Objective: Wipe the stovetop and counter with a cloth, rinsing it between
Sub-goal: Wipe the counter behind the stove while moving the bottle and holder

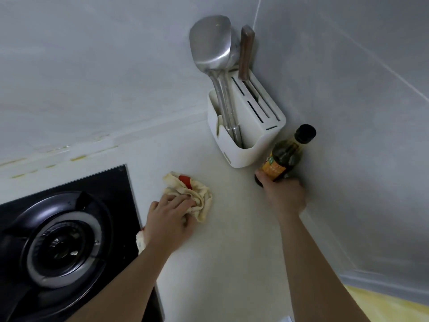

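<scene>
A crumpled cream cloth [188, 191] with a red patch lies on the pale counter [227, 252], just right of the black glass stovetop [111, 194]. My left hand [170, 219] presses down on the cloth's near side, fingers curled into it. A bit of the cloth also shows under my wrist by the stove edge. My right hand [282, 194] grips the base of a dark sauce bottle [284, 156] with an orange label, close to the right wall.
A white utensil and knife holder [248, 126] stands in the back corner with metal spatulas [212, 46] and a wooden-handled knife [246, 52]. The gas burner [60, 242] sits on the stovetop. Yellowish stains [79, 158] mark the seam along the back wall.
</scene>
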A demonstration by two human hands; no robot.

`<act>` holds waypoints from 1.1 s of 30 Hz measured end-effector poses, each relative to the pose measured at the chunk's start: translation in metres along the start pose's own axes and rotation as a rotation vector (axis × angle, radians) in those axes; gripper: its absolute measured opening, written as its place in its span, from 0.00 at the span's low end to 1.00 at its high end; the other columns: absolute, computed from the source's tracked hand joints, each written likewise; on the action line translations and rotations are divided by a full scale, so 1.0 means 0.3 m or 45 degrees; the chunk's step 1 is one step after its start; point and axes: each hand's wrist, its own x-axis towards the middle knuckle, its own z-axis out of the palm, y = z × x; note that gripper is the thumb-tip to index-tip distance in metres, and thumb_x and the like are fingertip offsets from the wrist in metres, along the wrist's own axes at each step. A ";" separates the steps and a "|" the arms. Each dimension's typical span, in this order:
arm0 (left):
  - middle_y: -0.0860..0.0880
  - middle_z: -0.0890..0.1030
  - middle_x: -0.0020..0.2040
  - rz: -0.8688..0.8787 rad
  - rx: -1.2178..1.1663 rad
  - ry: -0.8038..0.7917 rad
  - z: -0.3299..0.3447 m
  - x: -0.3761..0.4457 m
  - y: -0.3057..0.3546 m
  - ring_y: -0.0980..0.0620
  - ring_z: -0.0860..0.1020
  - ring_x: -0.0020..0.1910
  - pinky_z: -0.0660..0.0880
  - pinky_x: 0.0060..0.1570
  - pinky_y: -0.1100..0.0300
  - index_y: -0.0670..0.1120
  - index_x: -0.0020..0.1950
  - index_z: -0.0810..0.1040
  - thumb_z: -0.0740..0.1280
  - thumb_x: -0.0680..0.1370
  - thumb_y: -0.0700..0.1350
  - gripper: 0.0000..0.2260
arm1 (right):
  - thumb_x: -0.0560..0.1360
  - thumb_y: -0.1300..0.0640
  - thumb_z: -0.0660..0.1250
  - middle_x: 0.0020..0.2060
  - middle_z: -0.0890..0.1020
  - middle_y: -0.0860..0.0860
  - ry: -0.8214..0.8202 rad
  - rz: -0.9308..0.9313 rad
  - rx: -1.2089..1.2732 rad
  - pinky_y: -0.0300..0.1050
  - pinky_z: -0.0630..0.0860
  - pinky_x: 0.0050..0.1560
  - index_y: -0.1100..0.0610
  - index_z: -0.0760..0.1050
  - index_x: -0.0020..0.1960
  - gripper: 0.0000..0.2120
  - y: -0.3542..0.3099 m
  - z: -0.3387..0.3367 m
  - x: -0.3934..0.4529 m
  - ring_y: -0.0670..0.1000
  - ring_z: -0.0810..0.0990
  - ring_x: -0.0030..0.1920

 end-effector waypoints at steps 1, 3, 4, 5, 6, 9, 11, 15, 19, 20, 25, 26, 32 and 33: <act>0.60 0.84 0.56 0.010 -0.002 0.009 0.001 -0.001 0.001 0.50 0.78 0.55 0.70 0.47 0.52 0.55 0.55 0.85 0.69 0.72 0.50 0.13 | 0.66 0.26 0.74 0.51 0.86 0.56 -0.004 -0.008 0.003 0.49 0.75 0.49 0.57 0.83 0.51 0.34 -0.017 0.005 0.005 0.60 0.84 0.57; 0.60 0.84 0.56 0.008 -0.010 0.028 0.002 -0.001 -0.003 0.50 0.78 0.55 0.70 0.47 0.52 0.56 0.55 0.85 0.69 0.72 0.50 0.12 | 0.66 0.27 0.75 0.51 0.85 0.57 0.012 -0.027 0.023 0.49 0.75 0.49 0.58 0.82 0.51 0.34 -0.047 0.023 0.012 0.61 0.83 0.57; 0.60 0.84 0.56 0.002 -0.015 0.033 0.003 0.000 -0.003 0.50 0.78 0.55 0.70 0.47 0.52 0.56 0.55 0.85 0.70 0.72 0.50 0.12 | 0.66 0.27 0.75 0.51 0.85 0.57 0.020 -0.029 0.031 0.50 0.76 0.49 0.58 0.82 0.50 0.34 -0.056 0.030 0.017 0.61 0.83 0.57; 0.60 0.84 0.56 -0.005 -0.020 0.026 0.004 0.001 -0.003 0.50 0.78 0.55 0.71 0.47 0.52 0.56 0.55 0.85 0.71 0.72 0.50 0.12 | 0.65 0.27 0.75 0.51 0.86 0.57 0.030 -0.029 0.034 0.51 0.77 0.50 0.58 0.83 0.50 0.34 -0.062 0.034 0.021 0.61 0.84 0.56; 0.60 0.83 0.56 -0.010 -0.023 0.012 0.006 0.001 0.001 0.50 0.78 0.55 0.71 0.47 0.52 0.56 0.55 0.84 0.72 0.72 0.50 0.12 | 0.65 0.25 0.73 0.51 0.86 0.57 0.039 -0.034 0.023 0.51 0.77 0.50 0.57 0.84 0.50 0.35 -0.058 0.037 0.027 0.61 0.84 0.56; 0.60 0.83 0.55 -0.019 -0.047 -0.014 0.002 0.003 0.009 0.49 0.79 0.54 0.71 0.46 0.52 0.56 0.53 0.84 0.71 0.72 0.50 0.11 | 0.69 0.23 0.67 0.48 0.85 0.56 0.022 -0.103 -0.115 0.48 0.73 0.46 0.53 0.86 0.48 0.33 -0.021 0.052 0.030 0.62 0.84 0.54; 0.60 0.83 0.55 -0.027 -0.054 -0.066 -0.010 0.004 0.014 0.49 0.78 0.55 0.70 0.47 0.52 0.57 0.53 0.83 0.70 0.72 0.51 0.11 | 0.74 0.27 0.63 0.39 0.83 0.55 0.050 -0.203 -0.072 0.47 0.72 0.43 0.51 0.83 0.41 0.28 0.016 0.091 -0.005 0.63 0.83 0.49; 0.58 0.78 0.63 0.016 -0.006 -0.274 -0.051 0.012 0.003 0.49 0.76 0.60 0.72 0.51 0.52 0.59 0.61 0.78 0.66 0.74 0.59 0.16 | 0.77 0.39 0.57 0.40 0.82 0.51 0.007 -0.509 0.132 0.48 0.69 0.44 0.52 0.81 0.44 0.21 0.053 0.227 -0.151 0.61 0.81 0.49; 0.53 0.77 0.66 0.204 0.143 -0.435 -0.114 0.082 -0.037 0.44 0.77 0.57 0.74 0.51 0.50 0.58 0.66 0.71 0.65 0.78 0.54 0.16 | 0.80 0.53 0.65 0.61 0.82 0.51 -0.093 -0.948 0.013 0.49 0.71 0.60 0.55 0.79 0.66 0.16 -0.030 0.334 -0.231 0.58 0.75 0.63; 0.52 0.78 0.63 0.129 0.102 -0.442 -0.137 0.109 -0.054 0.44 0.77 0.56 0.73 0.49 0.51 0.57 0.66 0.70 0.65 0.79 0.52 0.15 | 0.78 0.53 0.65 0.64 0.81 0.53 -0.090 -1.000 -0.047 0.52 0.72 0.62 0.56 0.77 0.69 0.20 -0.064 0.356 -0.243 0.59 0.75 0.63; 0.51 0.80 0.47 -0.698 -0.501 -0.054 -0.274 0.218 -0.236 0.46 0.79 0.47 0.75 0.41 0.53 0.61 0.58 0.70 0.67 0.77 0.52 0.12 | 0.78 0.47 0.64 0.68 0.75 0.56 -0.074 -1.052 -0.465 0.58 0.73 0.58 0.54 0.67 0.78 0.30 -0.200 0.449 -0.272 0.60 0.73 0.65; 0.52 0.81 0.46 -0.805 -0.598 0.042 -0.305 0.232 -0.288 0.46 0.79 0.47 0.74 0.42 0.54 0.60 0.58 0.72 0.69 0.77 0.52 0.11 | 0.78 0.45 0.61 0.68 0.75 0.56 -0.078 -1.097 -0.538 0.57 0.72 0.58 0.54 0.67 0.78 0.30 -0.214 0.467 -0.279 0.60 0.73 0.65; 0.52 0.82 0.53 -1.051 -0.816 0.497 -0.460 0.298 -0.543 0.50 0.79 0.51 0.70 0.50 0.59 0.52 0.60 0.76 0.73 0.78 0.50 0.12 | 0.79 0.40 0.57 0.75 0.70 0.55 -0.037 -1.145 -0.575 0.59 0.66 0.68 0.51 0.65 0.80 0.32 -0.176 0.515 -0.279 0.59 0.69 0.71; 0.51 0.82 0.54 -1.086 -0.825 0.522 -0.472 0.303 -0.585 0.50 0.79 0.53 0.71 0.51 0.59 0.52 0.59 0.76 0.73 0.78 0.50 0.12 | 0.79 0.41 0.57 0.76 0.70 0.55 -0.042 -1.146 -0.565 0.59 0.66 0.68 0.51 0.66 0.79 0.31 -0.175 0.520 -0.275 0.59 0.68 0.71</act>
